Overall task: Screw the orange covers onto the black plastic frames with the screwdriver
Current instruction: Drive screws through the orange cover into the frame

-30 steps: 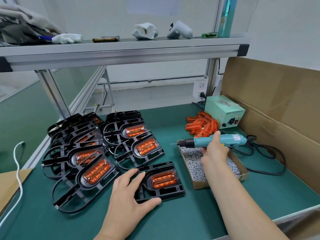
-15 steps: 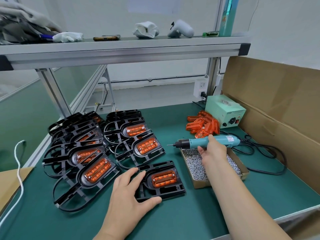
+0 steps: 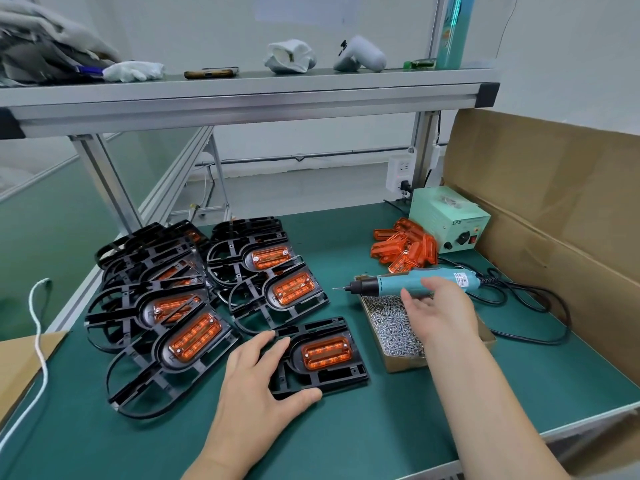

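Left hand [image 3: 256, 382], grip wide, pins the black frame [image 3: 332, 377] at six o'clock for screwing; whether the right hand [image 3: 436, 306] at three o'clock has a grip on the screwdriver [image 3: 391, 284] I cannot tell.

Single head-worn wide-angle view, set above the near edge of the green workbench [image 3: 381, 427], facing forward and down, close in, left hand [image 3: 256, 379] and right hand [image 3: 440, 306] entering from the bottom edge, aluminium shelf [image 3: 242, 95] spanning the top, cardboard wall [image 3: 554, 188] at right.

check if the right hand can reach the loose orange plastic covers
Probably yes: the right hand is near the loose orange plastic covers; only the teal electric screwdriver lies between.
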`<state>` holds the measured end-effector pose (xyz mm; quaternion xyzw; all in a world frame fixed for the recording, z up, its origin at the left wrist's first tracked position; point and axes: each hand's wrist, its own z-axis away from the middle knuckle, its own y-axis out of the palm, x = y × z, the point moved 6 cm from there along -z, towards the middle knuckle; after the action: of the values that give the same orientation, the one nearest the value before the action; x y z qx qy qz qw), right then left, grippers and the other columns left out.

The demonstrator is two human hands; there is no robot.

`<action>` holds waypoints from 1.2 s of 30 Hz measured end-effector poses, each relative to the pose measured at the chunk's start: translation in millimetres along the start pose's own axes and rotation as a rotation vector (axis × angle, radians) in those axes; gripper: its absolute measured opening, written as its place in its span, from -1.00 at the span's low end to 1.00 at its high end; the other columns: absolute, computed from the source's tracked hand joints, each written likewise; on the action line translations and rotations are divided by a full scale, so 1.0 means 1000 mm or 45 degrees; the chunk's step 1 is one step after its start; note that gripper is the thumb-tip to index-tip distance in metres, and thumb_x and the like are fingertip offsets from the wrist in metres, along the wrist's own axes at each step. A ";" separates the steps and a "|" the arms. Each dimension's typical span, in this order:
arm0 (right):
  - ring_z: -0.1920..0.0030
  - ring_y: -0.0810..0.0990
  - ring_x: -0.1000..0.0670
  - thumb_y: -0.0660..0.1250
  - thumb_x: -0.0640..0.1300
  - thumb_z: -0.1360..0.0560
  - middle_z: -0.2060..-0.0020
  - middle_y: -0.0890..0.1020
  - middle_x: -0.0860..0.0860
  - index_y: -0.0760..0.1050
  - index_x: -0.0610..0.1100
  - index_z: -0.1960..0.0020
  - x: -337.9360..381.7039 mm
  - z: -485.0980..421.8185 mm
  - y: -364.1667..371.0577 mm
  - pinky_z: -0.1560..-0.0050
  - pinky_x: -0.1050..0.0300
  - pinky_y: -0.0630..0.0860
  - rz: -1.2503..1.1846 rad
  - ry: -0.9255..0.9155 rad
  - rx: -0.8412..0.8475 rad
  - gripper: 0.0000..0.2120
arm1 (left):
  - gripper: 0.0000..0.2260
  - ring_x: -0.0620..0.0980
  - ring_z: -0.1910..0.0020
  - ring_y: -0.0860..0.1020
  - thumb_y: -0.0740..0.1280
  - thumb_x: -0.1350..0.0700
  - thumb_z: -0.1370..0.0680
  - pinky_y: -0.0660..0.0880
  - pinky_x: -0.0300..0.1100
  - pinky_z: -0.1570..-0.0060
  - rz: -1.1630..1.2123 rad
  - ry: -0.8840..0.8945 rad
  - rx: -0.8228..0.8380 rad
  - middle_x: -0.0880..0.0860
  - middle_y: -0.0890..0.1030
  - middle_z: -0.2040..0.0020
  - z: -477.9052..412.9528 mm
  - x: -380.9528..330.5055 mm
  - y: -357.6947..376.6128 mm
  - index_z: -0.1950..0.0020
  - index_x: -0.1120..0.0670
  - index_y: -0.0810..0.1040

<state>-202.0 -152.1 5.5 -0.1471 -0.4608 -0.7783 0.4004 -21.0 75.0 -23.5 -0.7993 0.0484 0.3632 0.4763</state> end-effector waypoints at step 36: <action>-0.55 0.27 0.08 0.32 -0.12 -0.54 -0.41 0.50 0.10 0.55 -0.04 -0.35 -0.109 0.089 0.023 -0.56 -0.01 0.12 1.659 -1.664 1.129 -0.62 | -0.33 0.34 -0.38 0.34 0.64 -0.08 -0.25 0.13 0.00 -0.45 -0.370 0.248 -0.556 0.21 0.48 -0.34 -0.010 -0.007 -0.021 -0.23 0.25 0.60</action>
<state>-128.1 -30.5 1.8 -0.6033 -0.6657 0.0634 0.4345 -12.4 76.8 -0.8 -0.9128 -0.1006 0.2141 0.3329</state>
